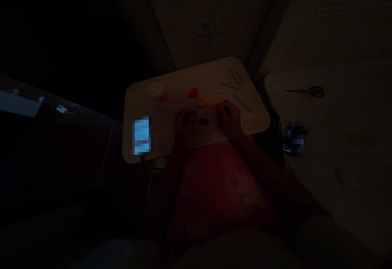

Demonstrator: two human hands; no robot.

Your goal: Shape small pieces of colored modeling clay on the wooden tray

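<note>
Red cloth with a pale print (214, 187) covers the lap, closest to the camera, with the small wooden table (162, 128) just past it in very dim light. At the far left, a long pale object (18, 103) and a small white adapter (61, 108) with a thin cable show in the dark. On the table's left side lies a lit phone (141, 135), its screen blurred out, and a cord at its near end; farther back stands a round, pale tub (156, 89). A green piece (176, 113) shows at the left hand (185, 122), whose fingers are bent low over the tabletop; whether they grip anything, I cannot tell. Beyond the hands, near the middle, lie a red lump (193, 93) and, just right of it and slightly nearer, an orange lump (202, 101). A dark oval piece (203, 121) sits between the hands. The right hand (228, 115) is curled narrow; its contents are too dark to make out. Behind the table is a wall socket (208, 24) with a plug and cord. Right of that hand lies a blue-green tool (243, 104), thin sticks (234, 77) beyond it. Scissors (309, 91) rest on the pale surface (337, 113) at far right, a blurred-out dark object (295, 138) nearer.
</note>
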